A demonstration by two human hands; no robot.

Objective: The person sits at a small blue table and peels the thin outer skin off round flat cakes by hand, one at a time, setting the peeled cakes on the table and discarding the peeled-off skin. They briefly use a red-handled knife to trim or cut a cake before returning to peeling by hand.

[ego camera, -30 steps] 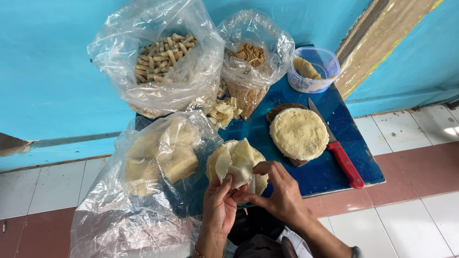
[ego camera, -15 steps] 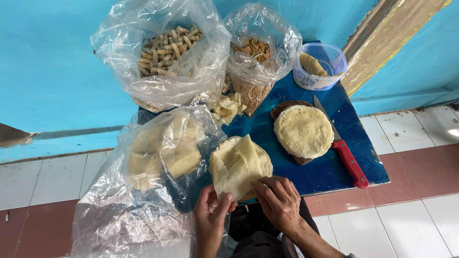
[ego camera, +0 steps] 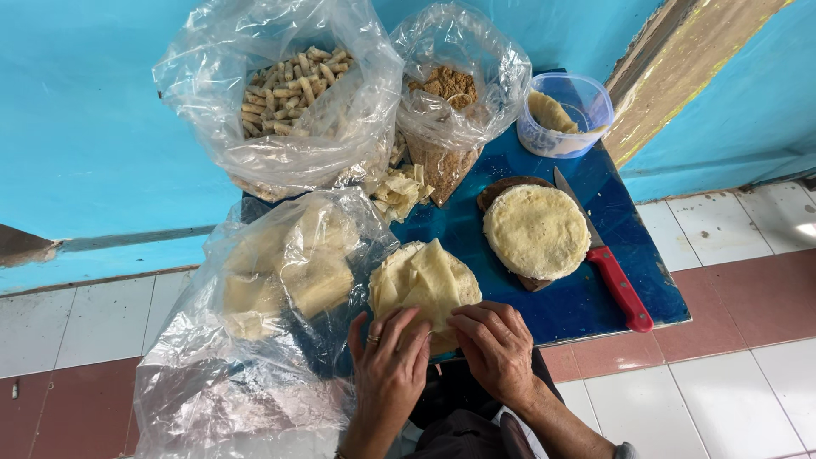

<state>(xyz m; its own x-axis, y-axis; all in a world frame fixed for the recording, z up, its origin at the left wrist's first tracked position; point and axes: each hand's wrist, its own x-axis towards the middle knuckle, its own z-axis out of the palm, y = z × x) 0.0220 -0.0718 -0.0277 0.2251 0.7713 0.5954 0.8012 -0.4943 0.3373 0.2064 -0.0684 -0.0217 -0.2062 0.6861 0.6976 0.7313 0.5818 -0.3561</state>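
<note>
A stack of thin pale dough sheets (ego camera: 422, 280) lies at the near edge of a blue board (ego camera: 586, 297), its top sheet folded into a point. My left hand (ego camera: 389, 365), a ring on one finger, and my right hand (ego camera: 495, 347) both pinch the near edge of that top sheet, fingers curled down over it. A second round stack of pale sheets (ego camera: 536, 230) rests on a dark wooden board to the right, untouched.
A red-handled knife (ego camera: 614, 270) lies right of the round stack. Clear bags hold rolled sticks (ego camera: 287, 85), brown filling (ego camera: 450, 87) and folded sheets (ego camera: 293, 272). A small plastic tub (ego camera: 565, 115) stands at the far right. Tiled floor surrounds the board.
The top sheet was lifted and crumpled in both hands; then it was laid flat. Now both hands press and fold its near edge on the stack.
</note>
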